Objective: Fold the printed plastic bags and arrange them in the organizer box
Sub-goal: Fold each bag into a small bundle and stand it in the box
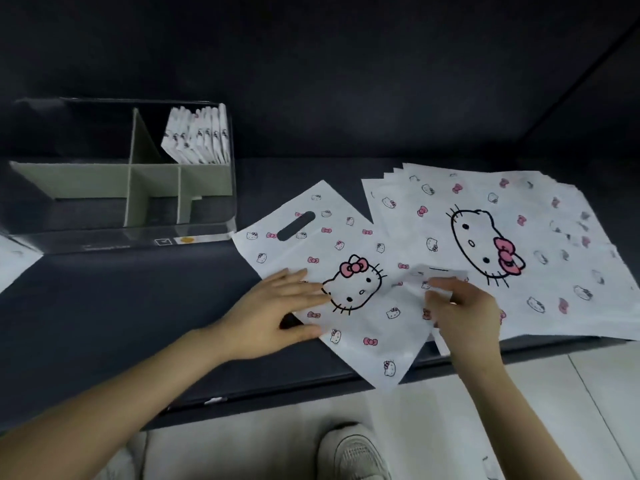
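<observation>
Left hand (277, 306) is lying flat on the bag (346, 237), fingers straight and a little spread, pressing down its left side right next to the big cat face print. Right hand (462, 308) has its fingers curled and is pinching a lifted bit of white plastic at the bag's right side. That part's blurry on my feed, so I can't see exactly how much of it is folded over.

The bag itself sits crooked at the front edge of the dark surface (138, 306), handle slot pointing toward the back left, and its near corner hangs out over the front edge. Just to its right, slightly overlapping it, is the stack of flat bags (540, 230), fanned out toward the right end of the surface.

Organizer box (121, 233) is at the back left: clear walls, pale green dividers. A row of folded bags (199, 136) stands upright in its back right compartment, leaning a bit to the left.

Another white sheet (14, 261) pokes in at the left edge. Down on the pale floor (540, 393) I can see a white shoe (353, 452).
</observation>
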A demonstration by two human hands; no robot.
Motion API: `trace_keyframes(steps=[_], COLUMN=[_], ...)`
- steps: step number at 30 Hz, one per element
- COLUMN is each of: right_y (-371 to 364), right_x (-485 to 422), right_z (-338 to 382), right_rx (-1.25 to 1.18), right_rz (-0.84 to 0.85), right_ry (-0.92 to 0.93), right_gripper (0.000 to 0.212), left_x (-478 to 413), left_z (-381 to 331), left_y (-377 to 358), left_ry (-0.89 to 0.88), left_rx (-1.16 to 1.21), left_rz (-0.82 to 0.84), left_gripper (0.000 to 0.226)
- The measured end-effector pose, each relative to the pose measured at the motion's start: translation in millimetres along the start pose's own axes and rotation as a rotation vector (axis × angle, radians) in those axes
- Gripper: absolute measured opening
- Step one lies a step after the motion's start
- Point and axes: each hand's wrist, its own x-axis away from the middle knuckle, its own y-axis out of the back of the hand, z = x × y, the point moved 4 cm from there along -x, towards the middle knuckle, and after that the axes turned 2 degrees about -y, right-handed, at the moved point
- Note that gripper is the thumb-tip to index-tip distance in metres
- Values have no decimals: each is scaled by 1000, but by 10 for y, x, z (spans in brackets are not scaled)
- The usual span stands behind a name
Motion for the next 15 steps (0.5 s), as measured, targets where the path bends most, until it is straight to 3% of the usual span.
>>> trace_keyframes(steps=[5, 8, 10, 13, 15], right_y=[-37, -72, -152, -321, -398], right_x=[132, 83, 18, -76, -122], right_z=[198, 474, 609, 724, 700], right_rx=[-652, -885, -931, -884, -702], right_rz=[417, 616, 646, 579, 442], right_ry=[-269, -276, -278, -232, -121], right_gripper=[18, 27, 28, 39, 48], left_x=[138, 212, 233, 248, 266], left_z=[-23, -52, -50, -4, 32], left_y=[17, 2, 9, 92, 96], left_ry=[74, 1, 46, 417, 539], left_rx=[147, -6, -31, 267, 433], left_rz=[120, 24, -150, -357, -422], left_gripper=[84, 86, 84, 49, 26])
